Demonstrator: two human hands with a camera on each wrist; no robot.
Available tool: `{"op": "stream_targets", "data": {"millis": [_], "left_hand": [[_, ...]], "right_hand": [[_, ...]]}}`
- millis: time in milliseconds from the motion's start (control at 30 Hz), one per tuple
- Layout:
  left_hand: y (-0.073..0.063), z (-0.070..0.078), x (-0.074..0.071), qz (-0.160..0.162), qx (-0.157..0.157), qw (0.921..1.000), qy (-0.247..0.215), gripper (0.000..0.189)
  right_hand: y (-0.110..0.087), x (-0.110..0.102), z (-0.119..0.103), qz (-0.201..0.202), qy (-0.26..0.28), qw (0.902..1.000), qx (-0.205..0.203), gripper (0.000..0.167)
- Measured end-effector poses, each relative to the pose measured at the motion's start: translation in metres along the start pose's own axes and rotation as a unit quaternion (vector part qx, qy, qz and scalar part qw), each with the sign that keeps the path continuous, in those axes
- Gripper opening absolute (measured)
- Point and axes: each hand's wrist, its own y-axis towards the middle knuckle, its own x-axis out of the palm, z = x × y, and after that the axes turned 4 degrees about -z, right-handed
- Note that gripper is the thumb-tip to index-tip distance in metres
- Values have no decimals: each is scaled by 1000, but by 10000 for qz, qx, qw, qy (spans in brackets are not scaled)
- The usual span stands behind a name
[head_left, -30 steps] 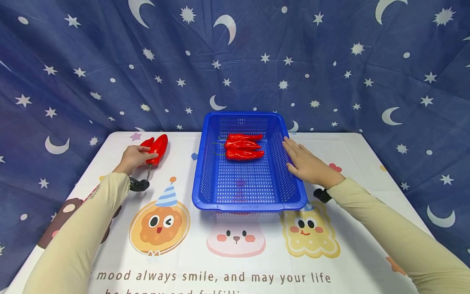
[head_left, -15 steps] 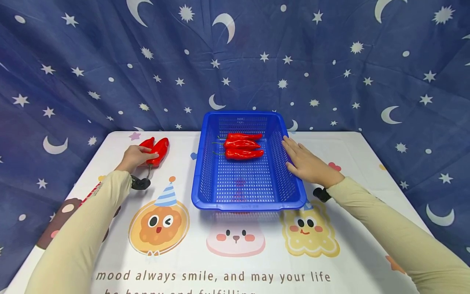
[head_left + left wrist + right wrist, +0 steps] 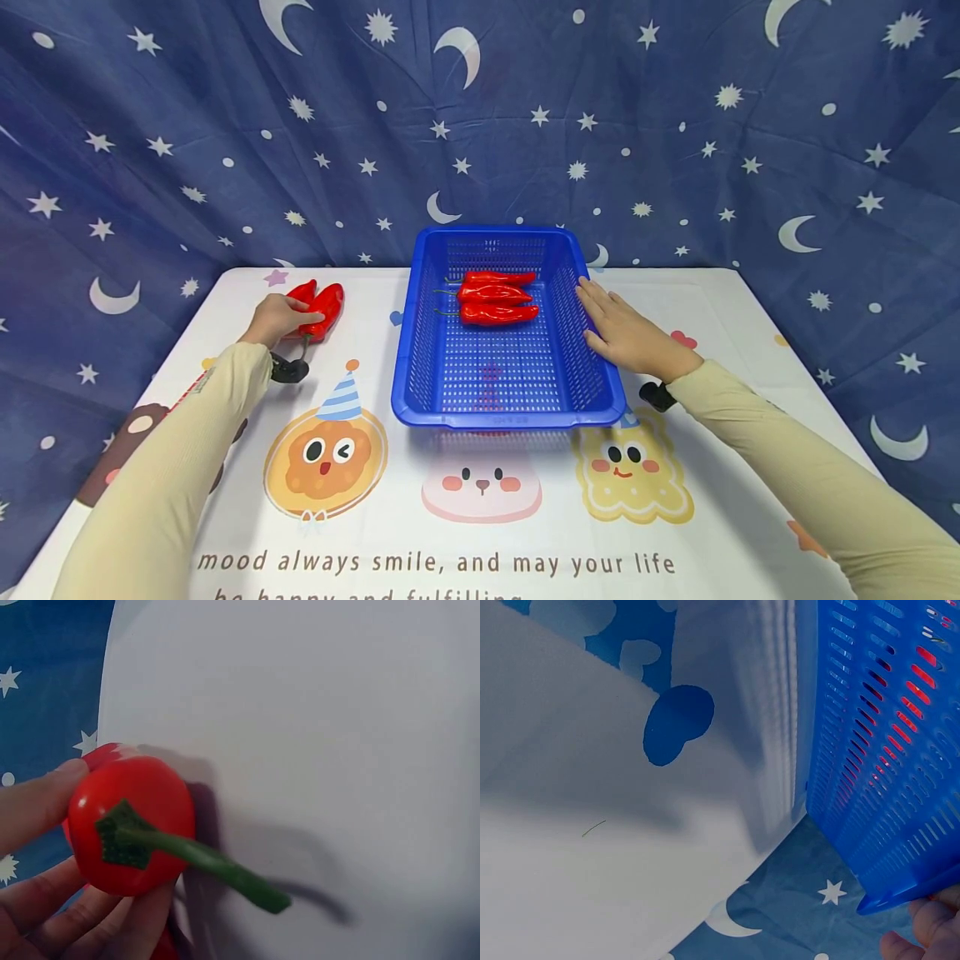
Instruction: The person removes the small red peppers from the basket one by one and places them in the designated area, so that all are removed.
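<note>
On the left side of the table my left hand (image 3: 274, 322) pinches a red pepper (image 3: 328, 305) between thumb and fingers. Its green stem (image 3: 225, 868) points toward the camera in the left wrist view. Just behind the fingers is a second red pepper (image 3: 303, 292), partly hidden by the hand and the first pepper. My right hand (image 3: 628, 333) lies with straight fingers along the right rim of a blue plastic basket (image 3: 510, 420). Inside the basket, 3 red peppers lie side by side toward the back, the nearest pepper (image 3: 498, 315) with its stem pointing left.
A white tablecloth (image 3: 352, 492) with cartoon prints and lettering covers the table. Behind the table hangs a dark blue curtain (image 3: 510, 200) with stars and moons. The basket's raised perforated wall (image 3: 885, 750) stands between the right hand and the peppers inside.
The pepper in my left hand has shifted slightly down and its tip has tilted a little to the right. My right hand and the basket stay in place.
</note>
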Motion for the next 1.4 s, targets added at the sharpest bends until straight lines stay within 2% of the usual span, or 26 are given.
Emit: {"op": "stream_targets", "data": {"millis": [367, 600, 800, 967, 1133, 1233, 1400], "left_hand": [[-6, 9, 1, 41, -106, 9990, 426, 51], [-6, 5, -3, -179, -71, 9995, 251, 53], [-2, -2, -8, -384, -121, 9989, -259, 52], [-3, -6, -6, -406, -249, 9958, -775, 55], [-9, -11, 0, -312, -326, 9872, -1530, 57], [-12, -14, 4, -203, -261, 9821, -1855, 55], [-17, -17, 10, -77, -229, 9677, -2508, 54]], "right_hand": [[0, 1, 1, 154, 59, 9998, -135, 66], [0, 4, 1, 410, 218, 9985, -279, 66], [1, 3, 2, 215, 113, 9996, -154, 67], [1, 2, 2, 141, -15, 9998, -119, 66], [1, 2, 1, 121, 14, 9999, -95, 66], [0, 1, 0, 111, 47, 9999, -83, 67], [1, 0, 0, 86, 27, 9999, -70, 66]]}}
